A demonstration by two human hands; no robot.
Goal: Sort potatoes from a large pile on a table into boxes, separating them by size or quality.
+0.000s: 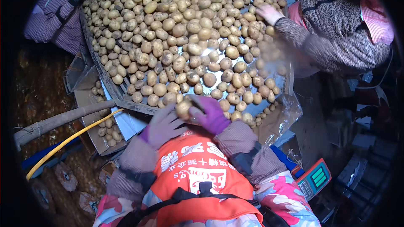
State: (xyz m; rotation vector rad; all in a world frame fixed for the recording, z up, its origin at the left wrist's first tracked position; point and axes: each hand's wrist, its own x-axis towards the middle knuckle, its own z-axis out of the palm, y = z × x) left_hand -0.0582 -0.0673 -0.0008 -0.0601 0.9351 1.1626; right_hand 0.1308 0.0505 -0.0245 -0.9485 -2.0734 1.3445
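Note:
My right hand [211, 115], in a purple glove, grips a potato [183, 110] at the near edge of a wide table heaped with potatoes [158, 48]. Beside it my left hand [163, 127], in a grey and purple glove, has its fingers stretched out close to the same potato. Whether those fingers touch it I cannot tell. Both hands are just above my red apron [198, 159]. Loose potatoes lie right beyond the hands on the shiny metal tabletop [269, 72].
Cardboard boxes [94, 136] with potatoes stand at the left, by a wooden pole [69, 117] and a yellow bar [75, 141]. A scale display [313, 180] is at lower right. Co-workers stand at the right [332, 29] and far left [54, 12], one bare hand [270, 14] over potatoes.

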